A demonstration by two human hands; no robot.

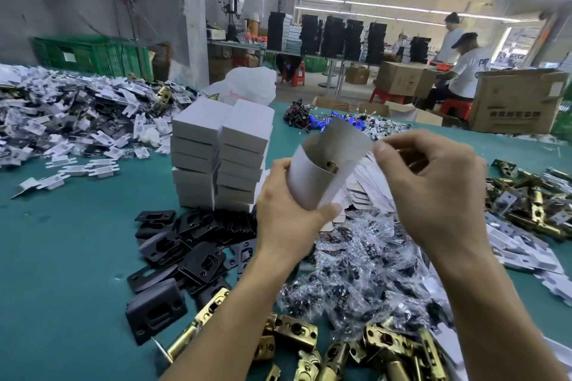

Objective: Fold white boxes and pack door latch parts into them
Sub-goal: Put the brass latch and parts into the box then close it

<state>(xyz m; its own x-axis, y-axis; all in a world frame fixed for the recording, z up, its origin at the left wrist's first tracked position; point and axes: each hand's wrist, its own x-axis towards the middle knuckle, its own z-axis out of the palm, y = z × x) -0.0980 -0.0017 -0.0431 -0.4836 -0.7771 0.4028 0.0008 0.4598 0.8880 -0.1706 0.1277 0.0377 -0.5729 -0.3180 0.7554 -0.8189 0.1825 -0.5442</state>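
My left hand (286, 213) grips a white box (312, 182) held above the table, its top open and its grey flap (343, 141) standing up. A brass latch part (328, 166) shows inside the box. My right hand (433, 185) is to the right of the box, its thumb and fingers pinching the flap's right edge. Two stacks of closed white boxes (221, 151) stand behind my left hand. Flat unfolded white boxes (368, 182) lie fanned beneath my right hand.
On the green table (62, 241) lie black strike plates (192, 254), small bags of screws (365, 272), brass latch bodies (356, 346) in front and more (532, 204) at right, and a heap of white card inserts (71, 114) at left. Two people sit among cardboard cartons (517, 102) behind.
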